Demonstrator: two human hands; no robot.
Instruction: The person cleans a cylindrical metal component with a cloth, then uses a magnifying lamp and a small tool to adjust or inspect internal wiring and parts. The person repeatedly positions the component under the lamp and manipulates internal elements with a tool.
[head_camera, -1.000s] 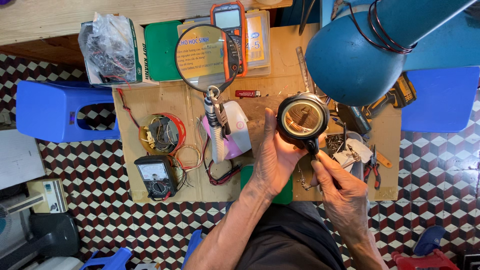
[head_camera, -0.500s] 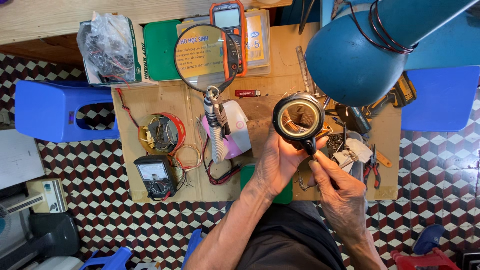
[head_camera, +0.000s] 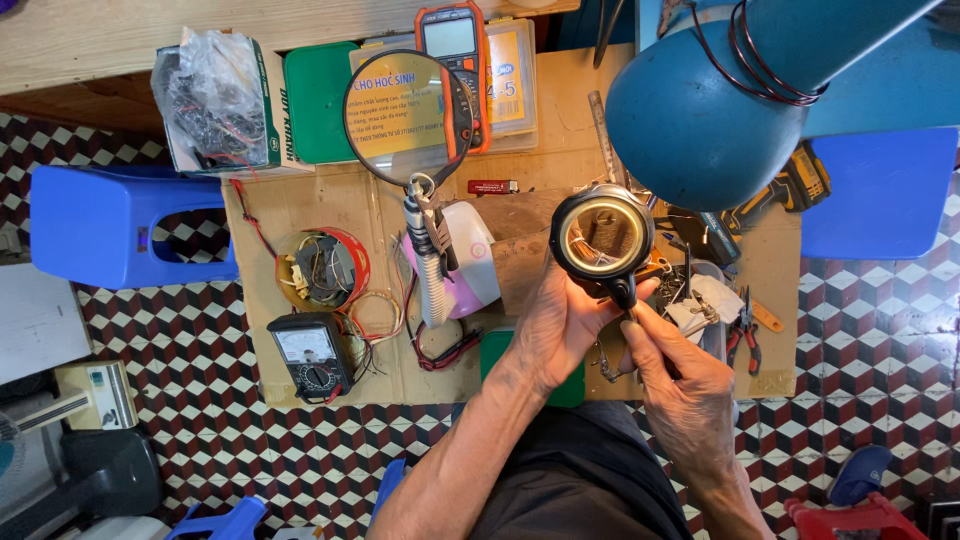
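A round black magnifier with a glowing ring light (head_camera: 603, 235) is held up over the cardboard-covered bench (head_camera: 300, 210). My left hand (head_camera: 560, 325) is curled just under its rim, thumb by the short black handle (head_camera: 625, 293). My right hand (head_camera: 680, 385) pinches the lower end of that handle from the right. Whether a small part lies between my left fingers is hidden.
A stand magnifier (head_camera: 408, 118) rises at bench centre, with an orange multimeter (head_camera: 455, 40) behind it. A black analogue meter (head_camera: 310, 355) and a wire coil (head_camera: 322, 268) lie at the left. The blue lamp shade (head_camera: 700, 110) hangs close on the right. Pliers (head_camera: 745, 335) and a blue stool (head_camera: 110, 225) are also here.
The ring magnifier and both hands have only wobbled slightly, a little left and back. Nothing was picked up or let go.
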